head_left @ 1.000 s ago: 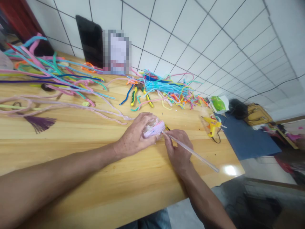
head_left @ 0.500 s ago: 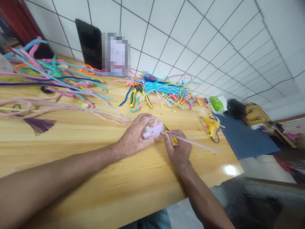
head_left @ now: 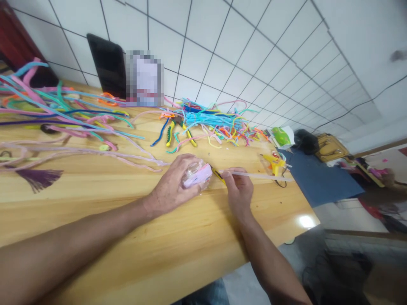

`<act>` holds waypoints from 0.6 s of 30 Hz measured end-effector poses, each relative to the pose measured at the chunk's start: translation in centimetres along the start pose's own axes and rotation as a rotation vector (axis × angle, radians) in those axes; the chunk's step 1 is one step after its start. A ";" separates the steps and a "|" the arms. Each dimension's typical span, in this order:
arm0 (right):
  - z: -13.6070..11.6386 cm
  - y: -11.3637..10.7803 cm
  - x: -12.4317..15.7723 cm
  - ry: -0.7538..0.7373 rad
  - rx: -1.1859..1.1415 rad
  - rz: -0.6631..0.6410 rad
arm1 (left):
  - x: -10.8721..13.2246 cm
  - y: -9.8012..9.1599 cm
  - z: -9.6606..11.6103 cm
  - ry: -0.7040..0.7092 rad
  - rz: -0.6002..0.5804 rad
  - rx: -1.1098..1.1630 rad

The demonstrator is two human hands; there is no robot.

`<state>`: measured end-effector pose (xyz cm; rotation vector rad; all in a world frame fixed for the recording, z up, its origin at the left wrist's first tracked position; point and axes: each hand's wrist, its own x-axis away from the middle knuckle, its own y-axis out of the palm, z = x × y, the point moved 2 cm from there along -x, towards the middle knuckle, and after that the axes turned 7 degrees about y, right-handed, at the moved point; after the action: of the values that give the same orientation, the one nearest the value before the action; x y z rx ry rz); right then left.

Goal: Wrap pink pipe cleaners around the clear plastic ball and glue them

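Note:
My left hand (head_left: 178, 180) is wrapped round a lilac-and-pink bundle (head_left: 197, 176) in clear crinkled plastic, held over the wooden table. What lies inside the bundle is too blurred to make out. To its right, my right hand (head_left: 239, 186) pinches a long, translucent glue stick (head_left: 267, 175) near its left end; the rest reaches out to the right. A small gap separates the fingers of my right hand from the bundle. Between the hands, a slim yellow-and-black tool (head_left: 219, 176) lies on the table, partly hidden by my right hand.
A yellow glue gun (head_left: 275, 164) is at the right. Pliers (head_left: 171, 134) with yellow-green handles lie before a pile of coloured pipe cleaners (head_left: 210, 118). More pipe cleaners (head_left: 79, 112) and a purple tassel (head_left: 41, 178) are at left. A dark phone (head_left: 107, 65) leans on the tiled wall.
My right hand has drawn the glue stick away from the bundle, opening a small gap. The stick now lies more level. The camera view has shifted slightly, moving the scene left.

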<state>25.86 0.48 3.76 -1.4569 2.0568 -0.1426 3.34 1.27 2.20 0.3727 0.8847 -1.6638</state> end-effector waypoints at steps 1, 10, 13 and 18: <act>0.1 0.0 0.0 0.004 -0.033 -0.009 | 0.1 0.0 -0.1 -0.008 0.000 -0.005; 0.7 -4.6 -4.3 0.153 -0.066 0.074 | 0.6 -0.2 -0.4 -0.018 -0.013 0.012; 1.6 -7.4 -6.8 0.217 0.100 0.026 | 0.6 -0.2 -0.4 -0.027 -0.034 0.021; 3.8 -9.0 -10.1 0.289 0.377 -0.124 | 0.7 -0.3 -0.5 -0.047 -0.060 0.017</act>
<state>37.35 6.87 8.59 -1.3831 2.0149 -0.7881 2.72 1.19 1.51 0.3197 0.8546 -1.7297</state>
